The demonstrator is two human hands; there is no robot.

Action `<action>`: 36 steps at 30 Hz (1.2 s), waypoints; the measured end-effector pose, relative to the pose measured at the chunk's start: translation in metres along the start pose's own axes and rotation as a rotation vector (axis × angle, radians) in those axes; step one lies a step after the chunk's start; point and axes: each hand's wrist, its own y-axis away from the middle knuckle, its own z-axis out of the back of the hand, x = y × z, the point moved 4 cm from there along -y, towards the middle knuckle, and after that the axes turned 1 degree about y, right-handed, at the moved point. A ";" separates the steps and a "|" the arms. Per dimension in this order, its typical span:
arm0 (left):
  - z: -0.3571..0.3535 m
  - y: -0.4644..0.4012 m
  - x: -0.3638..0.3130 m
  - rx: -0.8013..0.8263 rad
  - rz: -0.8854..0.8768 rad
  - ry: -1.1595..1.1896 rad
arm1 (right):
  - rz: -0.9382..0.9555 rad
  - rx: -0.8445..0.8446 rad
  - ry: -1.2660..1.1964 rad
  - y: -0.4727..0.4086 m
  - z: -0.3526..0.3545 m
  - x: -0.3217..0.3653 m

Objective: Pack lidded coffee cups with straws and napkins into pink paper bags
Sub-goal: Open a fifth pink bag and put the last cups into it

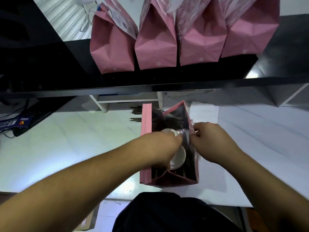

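An open pink paper bag [145, 121] stands on the white counter in front of me. Two white cup lids show inside it, one near [178, 159] and one farther back [168, 131]. My left hand [160, 148] reaches into the bag over the cups, fingers curled down and partly hidden, so what it holds is unclear. My right hand [212, 141] pinches the bag's right wall at its rim. Dark wrapped straws [136, 114] lie on the counter just behind the bag's left side.
Several closed pink bags [156, 44] stand in a row on a black shelf [117, 81] above the counter. A white sheet [204, 113] lies right of the open bag. Cables and a blue card [20, 123] sit at the far left.
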 end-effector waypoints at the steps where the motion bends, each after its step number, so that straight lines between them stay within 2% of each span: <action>1: -0.005 -0.001 -0.003 0.009 -0.018 -0.021 | 0.007 0.002 0.001 0.001 0.000 0.000; 5: -0.021 -0.002 -0.012 0.011 -0.073 -0.056 | 0.039 -0.001 -0.002 0.004 0.000 0.000; 10: -0.039 -0.001 -0.007 -0.101 -0.109 -0.085 | 0.064 -0.017 0.033 0.005 -0.002 -0.001; 16: -0.066 -0.008 0.004 -0.107 -0.156 -0.071 | 0.056 -0.026 0.007 0.009 -0.002 -0.004; 25: -0.084 -0.024 0.001 -0.217 -0.228 -0.071 | 0.009 -0.044 -0.036 0.011 -0.010 -0.002; 27: -0.085 -0.025 0.001 -0.212 -0.231 -0.113 | -0.002 -0.064 -0.014 0.010 -0.012 -0.003; 31: -0.062 -0.027 -0.005 -0.098 -0.247 -0.174 | -0.019 -0.138 -0.012 0.008 -0.009 -0.007; 32: -0.044 -0.025 -0.007 -0.143 -0.257 -0.137 | -0.019 -0.150 -0.010 0.007 -0.008 -0.008; 33: -0.024 -0.021 -0.007 -0.268 -0.279 -0.087 | -0.018 -0.156 -0.006 0.007 -0.007 -0.009; 36: 0.029 0.002 0.014 -0.765 -0.241 0.066 | -0.030 -0.173 -0.002 0.006 -0.006 -0.015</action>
